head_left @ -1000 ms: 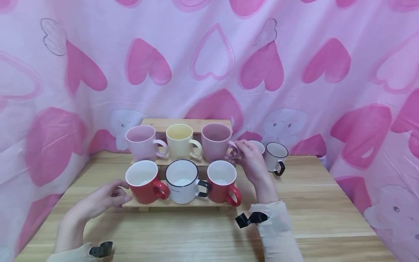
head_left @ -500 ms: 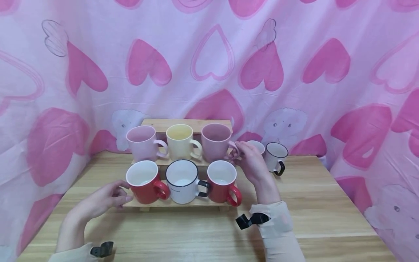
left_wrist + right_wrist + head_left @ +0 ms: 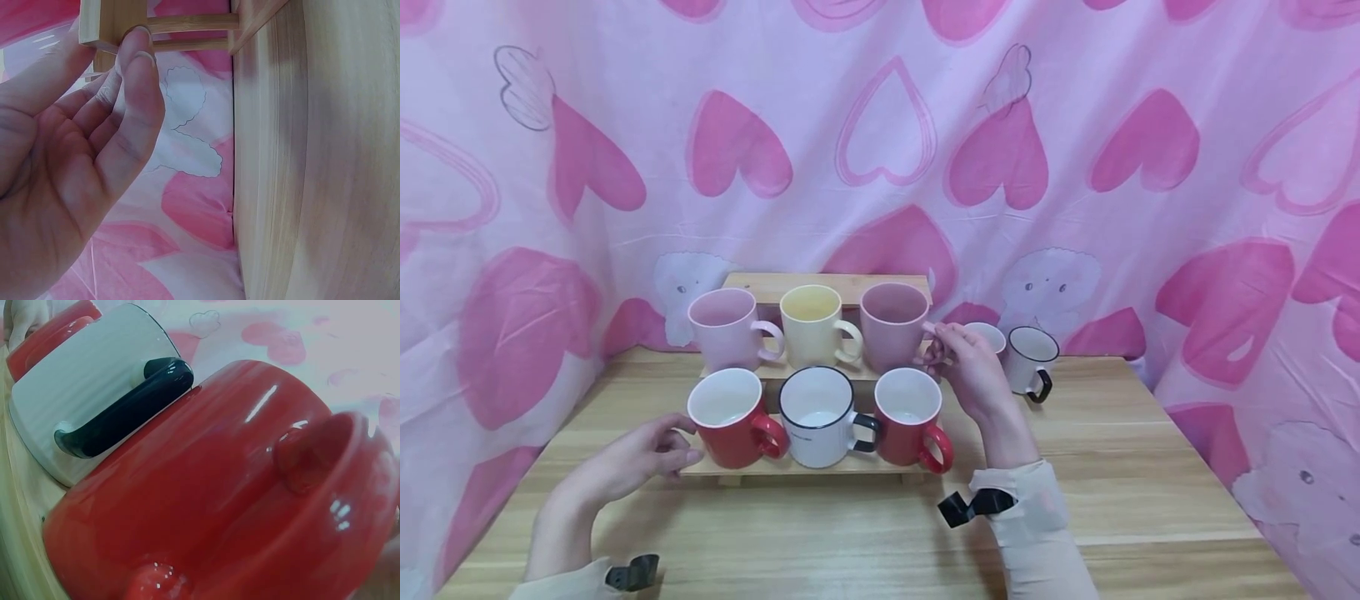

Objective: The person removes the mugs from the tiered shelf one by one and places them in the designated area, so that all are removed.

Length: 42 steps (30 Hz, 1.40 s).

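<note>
Six mugs (image 3: 817, 437) stay put; right fingers (image 3: 952, 337) seemingly pinch the mauve handle (image 3: 928, 327); left fingers (image 3: 139, 94) grip the rack (image 3: 125, 15).

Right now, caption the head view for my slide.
Right hand holding the mauve mug by its handle, left hand touching the wooden rack.

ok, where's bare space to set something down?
Widest: table right of the right sleeve and far-right mug. Also the strip in front of the wooden rack, between both sleeves; the visible top board looks bare too. Crowded: the rack's two mug rows, three each, and around the right hand, with a half-hidden white cup beyond.
</note>
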### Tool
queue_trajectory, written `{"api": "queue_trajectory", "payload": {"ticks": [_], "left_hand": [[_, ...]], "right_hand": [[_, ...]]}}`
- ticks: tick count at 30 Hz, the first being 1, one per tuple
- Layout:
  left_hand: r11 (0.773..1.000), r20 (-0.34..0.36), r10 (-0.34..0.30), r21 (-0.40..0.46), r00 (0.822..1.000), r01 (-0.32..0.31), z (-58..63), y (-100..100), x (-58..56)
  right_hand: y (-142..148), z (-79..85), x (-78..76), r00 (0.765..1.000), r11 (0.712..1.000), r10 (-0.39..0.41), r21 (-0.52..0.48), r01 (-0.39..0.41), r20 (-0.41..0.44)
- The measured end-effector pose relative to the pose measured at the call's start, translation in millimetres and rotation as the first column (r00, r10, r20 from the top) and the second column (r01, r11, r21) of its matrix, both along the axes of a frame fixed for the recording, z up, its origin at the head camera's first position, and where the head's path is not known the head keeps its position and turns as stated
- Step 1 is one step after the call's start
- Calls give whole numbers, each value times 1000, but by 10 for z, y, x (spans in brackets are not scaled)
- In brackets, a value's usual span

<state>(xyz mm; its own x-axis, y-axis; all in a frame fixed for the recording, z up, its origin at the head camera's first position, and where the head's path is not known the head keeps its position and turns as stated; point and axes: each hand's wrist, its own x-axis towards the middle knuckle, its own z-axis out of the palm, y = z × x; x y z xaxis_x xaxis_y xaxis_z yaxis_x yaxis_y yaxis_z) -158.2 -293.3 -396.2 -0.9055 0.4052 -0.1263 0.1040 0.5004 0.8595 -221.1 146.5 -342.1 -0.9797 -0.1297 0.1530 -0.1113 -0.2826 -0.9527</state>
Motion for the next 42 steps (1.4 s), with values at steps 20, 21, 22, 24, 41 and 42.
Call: {"api": "queue_trajectory", "payload": {"ticks": [20,21,22,24,41,42], "left_hand": [[1000,-3,-5,-5,1000,5,28,18,-1],[1000,-4,-5,-7,1000,5,29,18,-2],[1000,-4,-4,-9,1000,4,29,17,-4],[1000,-5,-2,-14,1000,2,30,16,-5],[1000,-10,-1,-26,1000,1,39,19,-8],[1000,-11,-1,-27,1000,1,42,19,-9]], "right_hand": [[57,48,18,997,997,-82,-14,81,-11],[71,59,24,996,996,-92,-18,91,-8],[86,71,31,995,994,-103,-21,103,-6],[119,102,46,992,991,-127,-38,127,-2],[626,215,168,983,963,-181,-208,171,-31],[661,214,171,981,960,-190,-217,178,-40]]}}
